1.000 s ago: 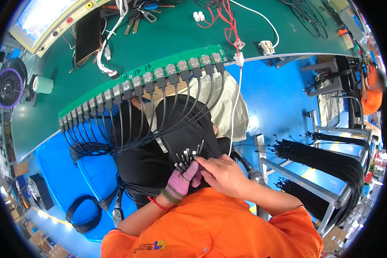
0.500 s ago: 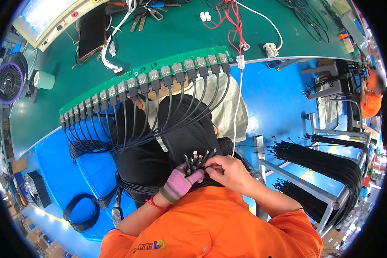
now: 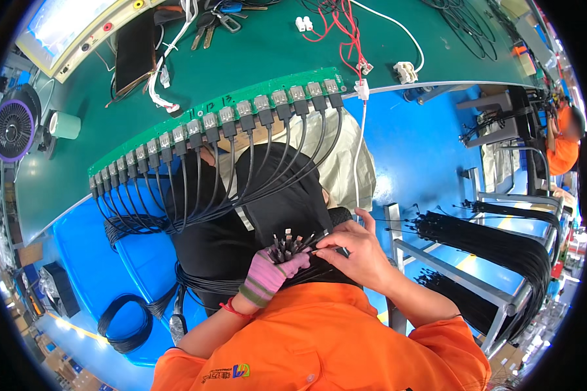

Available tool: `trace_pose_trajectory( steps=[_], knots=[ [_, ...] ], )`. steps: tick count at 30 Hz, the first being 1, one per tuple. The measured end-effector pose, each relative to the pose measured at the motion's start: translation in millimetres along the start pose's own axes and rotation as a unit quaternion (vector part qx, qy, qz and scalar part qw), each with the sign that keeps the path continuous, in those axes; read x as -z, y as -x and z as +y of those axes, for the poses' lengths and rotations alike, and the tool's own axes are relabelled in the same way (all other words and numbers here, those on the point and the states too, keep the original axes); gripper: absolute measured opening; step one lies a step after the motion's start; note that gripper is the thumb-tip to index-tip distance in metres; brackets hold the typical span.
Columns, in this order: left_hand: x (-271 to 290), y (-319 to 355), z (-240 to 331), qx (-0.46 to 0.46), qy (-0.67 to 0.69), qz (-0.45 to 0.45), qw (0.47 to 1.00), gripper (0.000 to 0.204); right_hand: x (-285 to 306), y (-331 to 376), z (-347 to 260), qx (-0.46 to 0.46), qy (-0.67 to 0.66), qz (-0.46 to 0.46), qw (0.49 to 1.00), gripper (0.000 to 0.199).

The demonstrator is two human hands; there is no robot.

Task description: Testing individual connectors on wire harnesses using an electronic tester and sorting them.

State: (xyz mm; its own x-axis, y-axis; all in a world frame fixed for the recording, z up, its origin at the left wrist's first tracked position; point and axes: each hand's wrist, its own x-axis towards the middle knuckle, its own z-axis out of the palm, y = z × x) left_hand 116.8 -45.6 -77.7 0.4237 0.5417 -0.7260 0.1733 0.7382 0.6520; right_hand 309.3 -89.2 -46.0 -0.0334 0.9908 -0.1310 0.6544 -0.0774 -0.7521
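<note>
My left hand (image 3: 267, 276), in a pink glove with striped cuff, is closed around a bundle of black cables (image 3: 287, 246) above my lap. Their small plug ends, some metal-tipped, fan upward out of the fist. At the right side of that bundle, my bare right hand (image 3: 360, 255) pinches one cable end (image 3: 314, 251) between thumb and forefinger. Its other fingers are partly raised. Beyond my hands, a long green circuit board (image 3: 195, 116) lies along the table edge. A row of black cables (image 3: 267, 133) is plugged into its metal sockets and droops toward the left.
On the green table (image 3: 254, 45) are a dark phone-like slab (image 3: 135, 58), keys (image 3: 209, 29), red wires (image 3: 352, 39) and white connectors (image 3: 406, 72). A purple fan (image 3: 14, 122) stands left. At right, a metal rack (image 3: 450, 267) carries black cables; a person in orange (image 3: 563, 153) sits beyond.
My right hand has shifted slightly right and opened its upper fingers, still pinching at the bundle's edge. The left hand keeps its hold, with the plug ends more spread out.
</note>
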Motion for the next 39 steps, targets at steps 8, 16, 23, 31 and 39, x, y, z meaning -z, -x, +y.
trace_pose_trajectory(
  steps=[8, 16, 23, 31, 39],
  knots=[
    [1, 2, -1, 0.012, -0.038, -0.014, 0.999, 0.013, -9, 0, 8, 0.050, -0.031, -0.020, 0.998, 0.010],
    [-2, -4, -3, 0.024, -0.065, 0.000, 0.998, 0.014, 44, -2, -5, -0.015, 0.044, 0.032, 0.998, 0.008],
    [-13, 1, -7, -0.023, 0.064, -0.025, 0.997, 0.016, 15, -8, -6, 0.044, -0.046, 0.088, 0.994, 0.013],
    [-10, 0, -5, -0.021, 0.038, -0.040, 0.998, 0.018, 14, -7, 1, -0.006, -0.057, 0.080, 0.995, 0.017],
    [-11, -1, 7, -0.027, 0.000, 0.004, 1.000, 0.016, 3, -5, 9, 0.039, -0.028, -0.006, 0.999, 0.018]
  ],
)
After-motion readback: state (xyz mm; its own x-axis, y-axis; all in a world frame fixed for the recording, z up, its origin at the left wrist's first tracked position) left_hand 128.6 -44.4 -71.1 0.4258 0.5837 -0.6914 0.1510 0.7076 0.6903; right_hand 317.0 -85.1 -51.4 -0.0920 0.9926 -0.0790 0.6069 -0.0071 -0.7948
